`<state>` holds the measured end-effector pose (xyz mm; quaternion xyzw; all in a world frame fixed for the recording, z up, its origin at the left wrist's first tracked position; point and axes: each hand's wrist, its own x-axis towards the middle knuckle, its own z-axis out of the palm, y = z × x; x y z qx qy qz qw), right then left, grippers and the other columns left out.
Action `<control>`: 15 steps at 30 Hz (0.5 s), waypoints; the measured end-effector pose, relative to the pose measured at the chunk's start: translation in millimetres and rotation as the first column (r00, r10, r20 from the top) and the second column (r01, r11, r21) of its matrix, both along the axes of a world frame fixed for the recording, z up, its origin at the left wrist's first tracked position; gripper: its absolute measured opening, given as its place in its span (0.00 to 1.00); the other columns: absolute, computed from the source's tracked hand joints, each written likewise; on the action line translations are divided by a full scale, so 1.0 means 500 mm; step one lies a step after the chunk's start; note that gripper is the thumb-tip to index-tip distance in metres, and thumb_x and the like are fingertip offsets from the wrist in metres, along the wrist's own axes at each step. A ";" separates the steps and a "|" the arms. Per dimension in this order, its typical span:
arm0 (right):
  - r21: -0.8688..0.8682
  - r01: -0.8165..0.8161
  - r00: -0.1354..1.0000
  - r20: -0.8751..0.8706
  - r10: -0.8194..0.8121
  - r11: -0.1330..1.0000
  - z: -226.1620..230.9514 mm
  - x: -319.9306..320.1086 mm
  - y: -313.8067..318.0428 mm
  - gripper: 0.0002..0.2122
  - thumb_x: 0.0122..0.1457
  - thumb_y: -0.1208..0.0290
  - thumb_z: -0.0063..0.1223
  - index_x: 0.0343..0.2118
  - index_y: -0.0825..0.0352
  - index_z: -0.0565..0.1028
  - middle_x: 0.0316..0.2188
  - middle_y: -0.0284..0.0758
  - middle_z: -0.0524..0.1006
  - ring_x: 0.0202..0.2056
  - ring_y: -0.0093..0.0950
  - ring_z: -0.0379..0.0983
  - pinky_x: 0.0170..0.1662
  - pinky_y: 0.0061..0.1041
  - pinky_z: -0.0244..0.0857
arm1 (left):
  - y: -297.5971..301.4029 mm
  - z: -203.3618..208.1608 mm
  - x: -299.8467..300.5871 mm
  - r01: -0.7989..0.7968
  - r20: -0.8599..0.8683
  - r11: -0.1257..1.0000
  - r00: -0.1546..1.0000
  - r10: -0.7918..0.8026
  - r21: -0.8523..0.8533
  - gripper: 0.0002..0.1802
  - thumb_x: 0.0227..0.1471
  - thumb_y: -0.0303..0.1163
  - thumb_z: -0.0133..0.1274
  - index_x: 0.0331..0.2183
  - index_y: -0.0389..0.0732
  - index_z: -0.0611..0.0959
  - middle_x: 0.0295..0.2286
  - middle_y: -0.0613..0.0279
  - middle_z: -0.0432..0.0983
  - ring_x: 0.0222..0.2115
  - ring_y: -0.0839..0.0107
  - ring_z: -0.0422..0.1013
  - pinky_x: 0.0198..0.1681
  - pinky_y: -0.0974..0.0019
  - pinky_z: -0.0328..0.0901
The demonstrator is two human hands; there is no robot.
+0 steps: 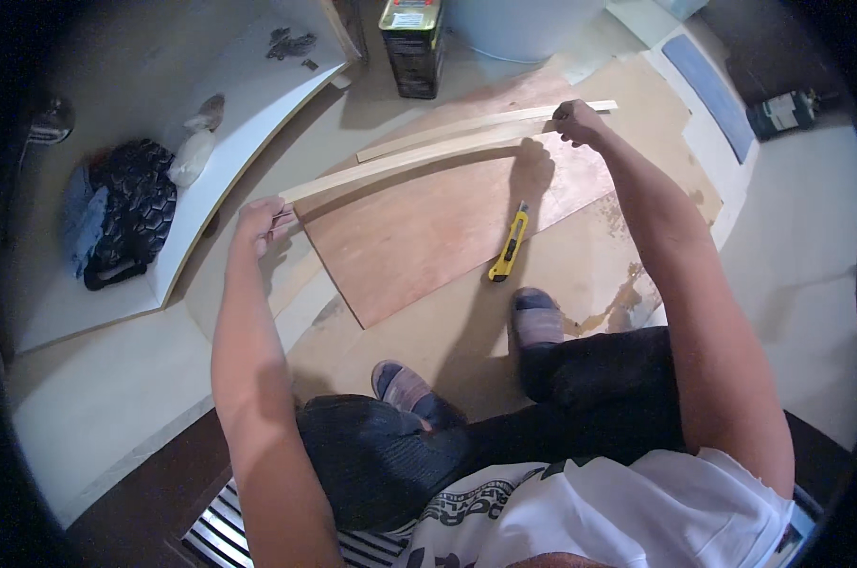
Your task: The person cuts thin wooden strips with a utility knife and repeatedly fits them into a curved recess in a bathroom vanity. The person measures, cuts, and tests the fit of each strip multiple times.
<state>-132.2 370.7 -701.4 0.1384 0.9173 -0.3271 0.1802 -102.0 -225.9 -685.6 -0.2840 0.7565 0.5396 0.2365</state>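
Pale wooden strip (419, 158) held near both ends

From my distant seat I have the strip slanting from near left to far right above the reddish plywood sheet (419, 256). The left hand (260, 220) has its near end in a narrow pinch; the right hand (580, 123) is at its far end, fingers bunched and curled inward around the wood. Taking it by both ends, I judge, steadies so long and thin a piece and leaves its middle uncovered. The dark band beneath it suggests to me that it is raised off the sheet.

A second strip (447, 131) runs just beyond, on the far side, roughly in line with the first. The right fingers are too small and dim for me to tell whether they touch it too.

The yellow utility knife (511, 244) lies across the sheet's near edge, apart from both hands, which I read as set aside within reach.
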 end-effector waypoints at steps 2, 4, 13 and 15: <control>-0.008 0.003 1.000 -0.002 -0.003 1.000 0.002 -0.003 -0.005 0.10 0.50 0.73 0.51 0.36 0.69 0.77 0.25 0.38 0.78 0.24 0.26 0.77 0.22 0.27 0.73 | -0.005 -0.006 -0.003 -0.009 -0.012 1.000 1.000 0.009 0.004 0.14 0.56 0.34 0.51 0.44 0.43 0.78 0.37 0.63 0.79 0.35 0.73 0.74 0.37 0.64 0.67; 0.008 0.007 1.000 -0.012 -0.007 1.000 0.003 -0.001 -0.007 0.10 0.51 0.73 0.51 0.36 0.69 0.77 0.25 0.37 0.78 0.24 0.26 0.76 0.23 0.27 0.72 | 0.010 0.002 0.002 -0.009 -0.020 1.000 1.000 0.009 -0.004 0.14 0.56 0.34 0.51 0.44 0.43 0.78 0.37 0.63 0.79 0.35 0.73 0.74 0.37 0.64 0.68; -0.005 0.001 0.999 -0.040 -0.001 1.000 0.007 -0.004 -0.009 0.09 0.52 0.73 0.50 0.34 0.68 0.77 0.23 0.36 0.77 0.23 0.25 0.76 0.21 0.26 0.70 | 0.014 0.019 0.003 0.009 -0.011 0.999 1.000 -0.009 -0.049 0.13 0.55 0.33 0.51 0.43 0.43 0.78 0.37 0.63 0.79 0.35 0.73 0.75 0.36 0.65 0.68; -0.013 0.000 0.998 -0.056 -0.001 1.000 0.006 -0.001 -0.006 0.08 0.52 0.73 0.50 0.34 0.68 0.77 0.22 0.35 0.77 0.23 0.25 0.75 0.20 0.26 0.70 | 0.021 0.022 0.005 0.008 -0.011 0.998 1.000 -0.009 -0.059 0.13 0.55 0.32 0.51 0.43 0.44 0.78 0.37 0.63 0.79 0.35 0.73 0.75 0.36 0.65 0.68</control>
